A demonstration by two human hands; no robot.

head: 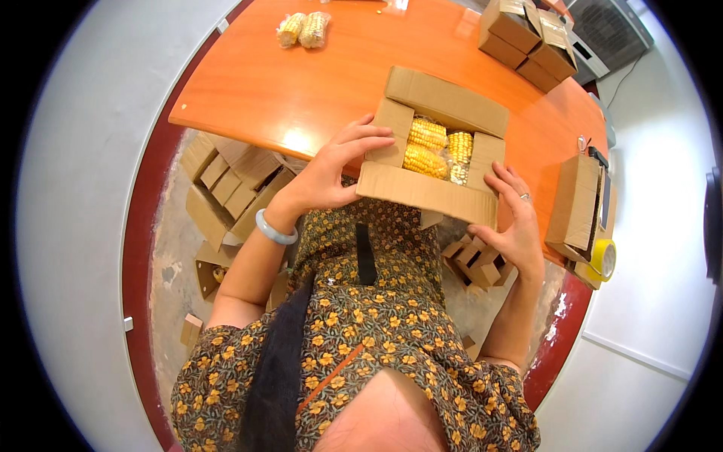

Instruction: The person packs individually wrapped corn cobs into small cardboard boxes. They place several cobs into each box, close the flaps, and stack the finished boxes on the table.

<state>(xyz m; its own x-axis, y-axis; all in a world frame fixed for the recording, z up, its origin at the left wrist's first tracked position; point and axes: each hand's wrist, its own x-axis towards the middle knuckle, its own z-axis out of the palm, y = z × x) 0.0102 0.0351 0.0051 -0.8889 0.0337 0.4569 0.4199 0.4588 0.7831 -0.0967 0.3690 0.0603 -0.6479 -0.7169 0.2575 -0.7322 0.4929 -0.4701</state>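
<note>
An open cardboard box (432,186) is at the table's near edge, its four flaps folded outward or lying to the sides. Inside lie several pieces of yellow corn on the cob (425,161) in clear plastic wrap. My left hand (339,164) grips the box's left side, fingers over the left flap and thumb by the near flap's corner. On the opposite side, my right hand (511,220) holds the right edge, with the thumb under the near flap's corner. The box's underside is mostly hidden.
Two wrapped corn pieces (303,30) lie at the table's far left. Closed cartons (528,42) are stacked at the far right. A tall carton (573,203) and a yellow tape roll (602,260) stand at the right edge. Cartons (231,186) with smaller boxes sit on the floor below.
</note>
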